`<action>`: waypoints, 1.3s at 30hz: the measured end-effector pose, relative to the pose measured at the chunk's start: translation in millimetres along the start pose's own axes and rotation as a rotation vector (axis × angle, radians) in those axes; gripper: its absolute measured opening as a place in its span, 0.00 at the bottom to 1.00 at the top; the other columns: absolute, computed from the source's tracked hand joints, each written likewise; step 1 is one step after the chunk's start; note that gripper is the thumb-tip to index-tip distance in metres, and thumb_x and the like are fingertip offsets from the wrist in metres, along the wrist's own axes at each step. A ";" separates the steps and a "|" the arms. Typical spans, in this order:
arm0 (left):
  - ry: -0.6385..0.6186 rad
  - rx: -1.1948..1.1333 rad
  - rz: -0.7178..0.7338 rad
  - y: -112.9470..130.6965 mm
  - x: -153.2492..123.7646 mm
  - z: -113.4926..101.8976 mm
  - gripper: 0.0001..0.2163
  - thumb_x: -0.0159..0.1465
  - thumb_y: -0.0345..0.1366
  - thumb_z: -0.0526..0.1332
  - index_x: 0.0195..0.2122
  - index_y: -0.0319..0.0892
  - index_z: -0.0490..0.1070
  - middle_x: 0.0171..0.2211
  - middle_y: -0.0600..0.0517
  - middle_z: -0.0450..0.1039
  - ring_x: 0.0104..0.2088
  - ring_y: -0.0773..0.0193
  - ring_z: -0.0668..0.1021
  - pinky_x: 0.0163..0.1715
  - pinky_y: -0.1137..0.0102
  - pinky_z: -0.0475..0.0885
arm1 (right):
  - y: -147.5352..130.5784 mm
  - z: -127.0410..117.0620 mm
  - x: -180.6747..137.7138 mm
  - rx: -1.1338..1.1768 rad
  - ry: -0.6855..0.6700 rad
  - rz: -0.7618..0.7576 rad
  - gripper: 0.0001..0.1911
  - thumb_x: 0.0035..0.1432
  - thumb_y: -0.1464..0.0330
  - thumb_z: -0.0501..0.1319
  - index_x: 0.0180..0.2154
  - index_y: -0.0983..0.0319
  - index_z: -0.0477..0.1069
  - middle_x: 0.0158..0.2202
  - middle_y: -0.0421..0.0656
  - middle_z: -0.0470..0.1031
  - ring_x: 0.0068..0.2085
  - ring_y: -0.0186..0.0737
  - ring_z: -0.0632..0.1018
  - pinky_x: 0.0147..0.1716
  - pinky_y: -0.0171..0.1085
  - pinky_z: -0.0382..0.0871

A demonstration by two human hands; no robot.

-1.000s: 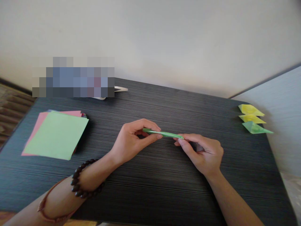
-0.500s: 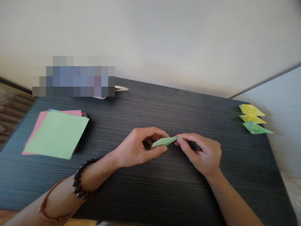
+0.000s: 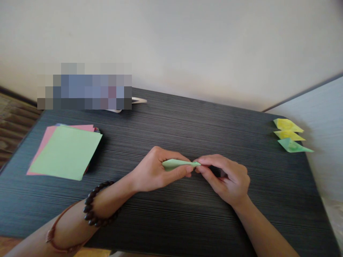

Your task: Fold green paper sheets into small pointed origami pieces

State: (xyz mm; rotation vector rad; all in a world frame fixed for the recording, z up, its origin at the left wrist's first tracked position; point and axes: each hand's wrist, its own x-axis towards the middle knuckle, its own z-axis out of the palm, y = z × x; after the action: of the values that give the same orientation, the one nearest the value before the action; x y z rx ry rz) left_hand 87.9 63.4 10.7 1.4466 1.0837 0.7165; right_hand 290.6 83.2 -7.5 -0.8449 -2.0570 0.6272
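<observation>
Pixelated object (image 3: pixel 88 89), cropped forearms (image 3: pixel 259 221), part-hidden folded paper (image 3: pixel 174 164)

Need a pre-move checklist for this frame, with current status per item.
1. Left grip holding the folded green paper: ok, pinched between thumb and fingers.
2. Right grip on the paper's right tip: ok, in contact.
3. Creases at that tip: cannot tell, too small and partly covered.
4. Held paper apart from the loose sheets and the three finished-looking folded pieces: ok, tabletop shows between.
5. Loose sheets squared up: not ok, a pink sheet sticks out from under the green top one.
</observation>
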 end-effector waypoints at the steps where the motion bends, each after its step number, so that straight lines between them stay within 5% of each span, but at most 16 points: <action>1: 0.006 0.021 0.017 -0.5 0.0 0.3 0.07 0.61 0.36 0.62 0.34 0.39 0.78 0.28 0.54 0.79 0.25 0.70 0.77 0.23 0.79 0.69 | 0.4 -0.3 0.2 0.038 -0.010 0.012 0.09 0.53 0.76 0.64 0.36 0.60 0.72 0.31 0.39 0.80 0.30 0.33 0.80 0.28 0.30 0.72; 9: 0.151 0.094 0.301 -8.5 3.1 6.5 0.05 0.60 0.29 0.63 0.37 0.40 0.76 0.35 0.52 0.79 0.35 0.67 0.79 0.37 0.74 0.74 | -0.9 -3.2 0.2 0.062 -0.083 0.067 0.05 0.55 0.76 0.61 0.34 0.62 0.71 0.25 0.38 0.75 0.25 0.29 0.76 0.25 0.31 0.69; 21: 0.384 0.471 0.717 -14.8 3.3 7.4 0.09 0.54 0.27 0.68 0.35 0.41 0.73 0.36 0.51 0.78 0.37 0.64 0.79 0.40 0.66 0.75 | -2.6 -2.1 0.6 0.013 -0.052 -0.001 0.06 0.54 0.77 0.62 0.34 0.62 0.70 0.26 0.38 0.76 0.25 0.30 0.76 0.25 0.31 0.69; 25: 0.452 0.592 0.756 -18.3 3.2 6.2 0.10 0.54 0.27 0.67 0.36 0.43 0.73 0.38 0.53 0.77 0.39 0.63 0.78 0.43 0.64 0.73 | -5.1 -1.9 1.1 -0.010 -0.046 -0.006 0.04 0.55 0.76 0.62 0.32 0.62 0.71 0.25 0.38 0.76 0.25 0.30 0.76 0.24 0.30 0.69; 39: 0.344 0.476 0.683 -14.2 1.4 9.1 0.06 0.57 0.25 0.64 0.35 0.40 0.71 0.35 0.51 0.77 0.37 0.65 0.78 0.39 0.68 0.73 | -5.5 -1.9 -0.3 -0.002 -0.062 -0.039 0.06 0.55 0.75 0.63 0.36 0.60 0.72 0.29 0.37 0.79 0.27 0.31 0.79 0.27 0.30 0.72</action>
State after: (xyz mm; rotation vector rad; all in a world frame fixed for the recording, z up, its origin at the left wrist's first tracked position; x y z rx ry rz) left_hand 93.3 60.0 -4.9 2.2049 1.0558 1.2831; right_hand 290.4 79.7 -2.8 -0.7937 -2.1253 0.6376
